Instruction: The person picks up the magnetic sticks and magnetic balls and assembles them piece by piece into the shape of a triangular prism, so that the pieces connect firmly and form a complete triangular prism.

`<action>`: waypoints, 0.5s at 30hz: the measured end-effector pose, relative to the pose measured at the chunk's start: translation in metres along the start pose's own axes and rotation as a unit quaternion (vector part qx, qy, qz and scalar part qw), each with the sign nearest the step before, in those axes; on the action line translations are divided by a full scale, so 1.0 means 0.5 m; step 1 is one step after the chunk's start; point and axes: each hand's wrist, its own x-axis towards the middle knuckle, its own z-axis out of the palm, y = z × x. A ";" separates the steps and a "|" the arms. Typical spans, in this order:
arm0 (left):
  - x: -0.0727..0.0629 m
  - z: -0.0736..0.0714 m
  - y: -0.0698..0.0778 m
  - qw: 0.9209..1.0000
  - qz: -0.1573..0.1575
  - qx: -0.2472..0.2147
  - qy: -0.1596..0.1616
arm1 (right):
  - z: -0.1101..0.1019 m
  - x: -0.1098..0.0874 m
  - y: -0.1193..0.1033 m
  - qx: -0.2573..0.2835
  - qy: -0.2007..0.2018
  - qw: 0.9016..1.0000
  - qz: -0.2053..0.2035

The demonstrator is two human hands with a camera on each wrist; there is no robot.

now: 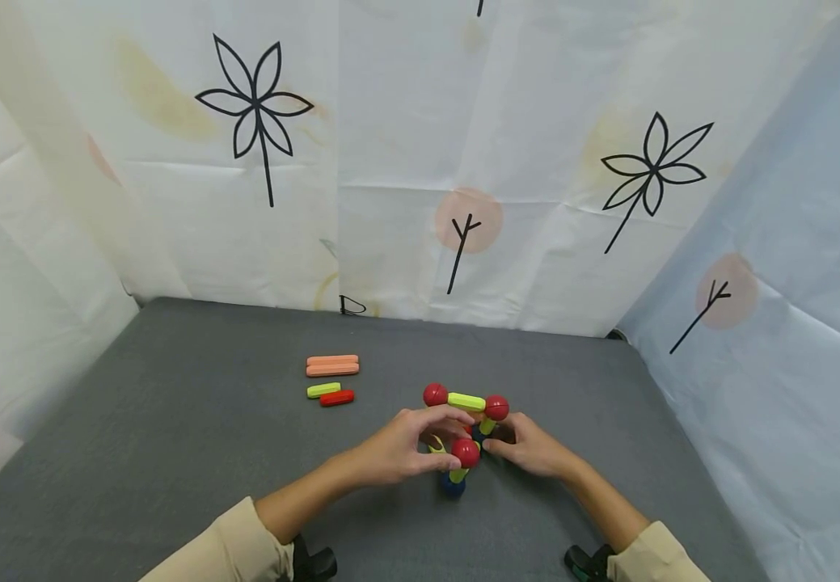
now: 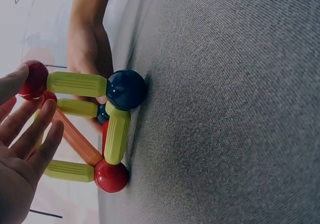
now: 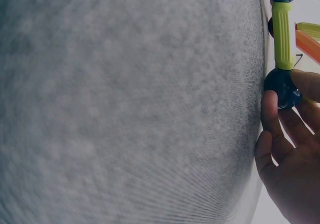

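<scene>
On the grey tabletop [image 1: 208, 420] I have a ball-and-rod frame [image 1: 466, 402] standing nearer the right edge than the left, between my left hand [image 1: 408, 446] and right hand [image 1: 532, 446]. To its left, toward the far edge, I see two orange rods [image 1: 332, 370], then a shorter yellow-green rod [image 1: 324, 390] beside a red rod [image 1: 337, 398]. My left fingers pinch an upper red ball [image 1: 466, 453]; my right grip a dark blue ball [image 3: 282, 87] at the base.
</scene>
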 end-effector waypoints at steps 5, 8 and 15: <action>-0.006 -0.004 0.004 1.000 0.007 0.008 0.009 | 0.000 -0.001 -0.001 -0.002 0.001 1.000 0.005; -0.016 -0.017 0.009 0.999 0.021 0.018 0.027 | 0.000 -0.001 0.000 -0.003 0.006 1.000 0.007; -0.064 -0.094 -0.004 0.987 0.022 0.052 0.149 | 0.000 0.000 0.002 -0.017 0.002 1.000 0.018</action>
